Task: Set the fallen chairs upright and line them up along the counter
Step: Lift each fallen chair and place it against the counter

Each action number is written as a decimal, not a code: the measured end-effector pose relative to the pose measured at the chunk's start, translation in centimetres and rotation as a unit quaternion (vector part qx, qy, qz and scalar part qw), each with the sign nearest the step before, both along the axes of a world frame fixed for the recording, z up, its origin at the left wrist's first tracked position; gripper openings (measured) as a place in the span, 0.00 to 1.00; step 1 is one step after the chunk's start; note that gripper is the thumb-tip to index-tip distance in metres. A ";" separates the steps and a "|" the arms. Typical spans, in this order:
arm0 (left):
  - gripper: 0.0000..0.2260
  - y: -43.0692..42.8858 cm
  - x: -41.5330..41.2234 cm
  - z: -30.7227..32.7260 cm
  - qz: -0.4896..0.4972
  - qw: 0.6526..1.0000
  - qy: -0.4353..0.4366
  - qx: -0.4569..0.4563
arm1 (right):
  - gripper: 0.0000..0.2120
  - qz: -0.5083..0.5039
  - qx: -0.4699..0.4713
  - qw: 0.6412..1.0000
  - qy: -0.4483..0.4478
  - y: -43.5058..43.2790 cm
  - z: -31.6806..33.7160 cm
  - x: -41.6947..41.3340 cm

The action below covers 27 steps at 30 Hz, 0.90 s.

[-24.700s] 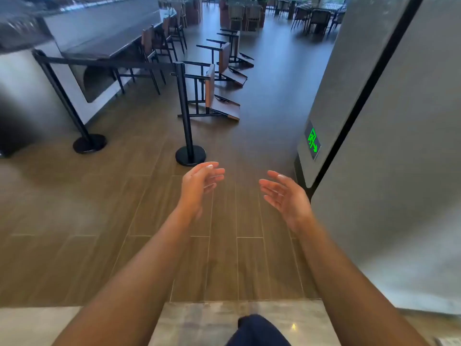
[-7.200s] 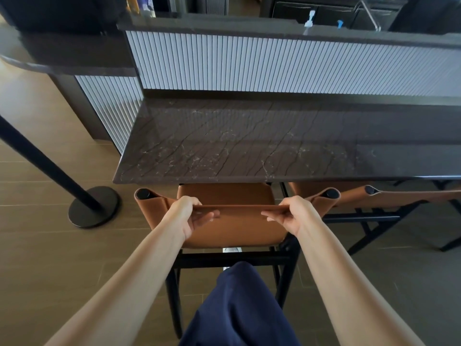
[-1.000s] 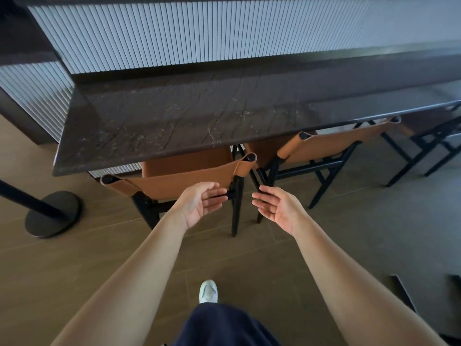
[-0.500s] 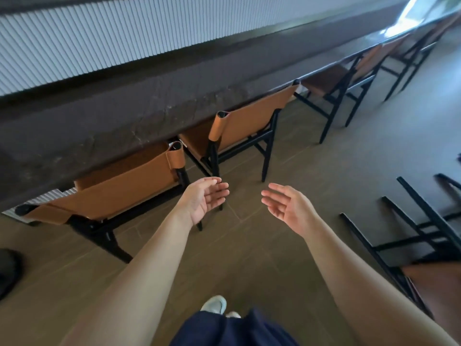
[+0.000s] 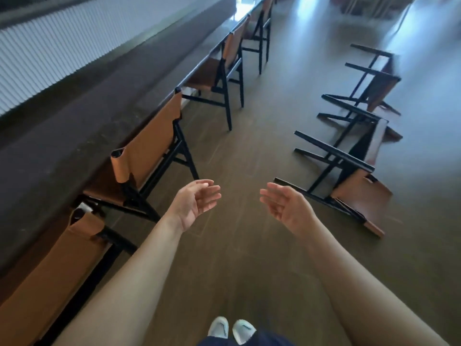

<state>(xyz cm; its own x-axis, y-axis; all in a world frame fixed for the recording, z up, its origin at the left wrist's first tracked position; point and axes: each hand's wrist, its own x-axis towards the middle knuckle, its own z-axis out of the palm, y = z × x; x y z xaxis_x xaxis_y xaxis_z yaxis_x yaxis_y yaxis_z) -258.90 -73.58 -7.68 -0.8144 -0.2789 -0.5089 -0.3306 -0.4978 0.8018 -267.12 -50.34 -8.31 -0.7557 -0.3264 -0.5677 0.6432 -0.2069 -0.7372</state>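
Head view. Held the left hand [image 5: 197,203] at 7 o'clock and the right hand [image 5: 287,208] at 4 o'clock, out in front, palms turned toward each other, fingers relaxed and spread, grasping nothing and touching nothing. Stood on the brown floor [image 5: 237,258], with white shoes [image 5: 219,329] showing at 6 o'clock.

Found the counter [image 5: 74,126] running from 8 o'clock up toward 12 o'clock. Counted four chairs upright along it, seats tucked under its edge and backs to the aisle: the nearest chair [image 5: 57,265] at 8 o'clock, the second chair [image 5: 152,141] at 10 o'clock, the third chair [image 5: 232,49] at 12 o'clock, and a far chair [image 5: 265,8] just past it, too blurred to rule out more beyond.

Found three tipped over across the aisle, well apart from the counter, black legs sticking out sideways toward it: the closest fallen chair [image 5: 361,196] at 3 o'clock, near the right hand; the middle fallen chair [image 5: 376,138] between 2 and 3 o'clock; the farthest fallen chair [image 5: 381,88] at 2 o'clock.

Judged the job partly done: a row standing, three left to lift, carry over and line up. Judged the closest fallen chair the likely next pick.
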 end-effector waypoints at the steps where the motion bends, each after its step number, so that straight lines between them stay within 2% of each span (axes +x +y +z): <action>1: 0.08 0.7 -0.9 -0.2 -0.020 1.000 0.001 0.003 | 0.12 -0.020 -0.007 1.000 -0.002 0.9 0.1 0.2; 7: 0.08 7.2 -5.4 -0.7 -0.131 0.991 0.006 0.010 | 0.11 -0.132 -0.028 0.991 -0.009 7.9 -0.1 1.5; 16: 0.08 21.8 -10.6 0.4 -0.276 0.961 0.023 -0.001 | 0.11 -0.268 -0.044 0.963 0.003 22.2 0.6 2.3; 22: 0.09 31.6 -12.7 0.9 -0.317 0.947 0.047 -0.012 | 0.10 -0.314 -0.042 0.948 0.014 32.1 1.0 2.1; 27: 0.09 39.0 -13.7 0.8 -0.341 0.938 0.053 -0.022 | 0.11 -0.338 -0.001 0.941 0.021 39.4 0.8 2.1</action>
<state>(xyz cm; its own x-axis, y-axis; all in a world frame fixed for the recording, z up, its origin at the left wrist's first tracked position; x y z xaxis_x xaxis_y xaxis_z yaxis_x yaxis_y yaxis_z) -272.61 -34.56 -6.93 -0.8563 0.3073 -0.4151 -0.4775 -0.1647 0.8631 -265.00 -10.94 -7.46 -0.8126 0.2358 -0.5329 0.3348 -0.5596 -0.7581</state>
